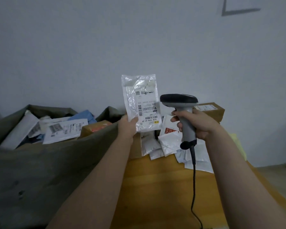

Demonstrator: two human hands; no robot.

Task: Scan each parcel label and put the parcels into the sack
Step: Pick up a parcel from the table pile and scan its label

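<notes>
The grey-green sack (40, 171) filled the left of the scene, its mouth open and already holding a heap of scanned-looking parcels (64, 129), so a good part of the job appeared done. To its right lay the wooden table (155, 187), with a pile of white mailers (168, 142) at its far end and a brown box (211, 109) beyond them; these looked like what was left to scan.

The parcel in hand (140, 103), a clear plastic pouch, was held up between sack and pile, above the table's far edge. Its long axis stood nearly upright, leaning a little to the right, and its label (148, 109) faced the person, with the print upside down.

The scanner (183, 109) stood just to the right of it, handle down and cable trailing towards the near edge. Its head pointed left at the pouch's right edge, so the scan itself seemed in progress or about to happen.

The left hand (127, 126) pinched the pouch's lower left corner, thumb on the front. The right hand (198, 124) was wrapped round the scanner's handle, forefinger at the trigger
</notes>
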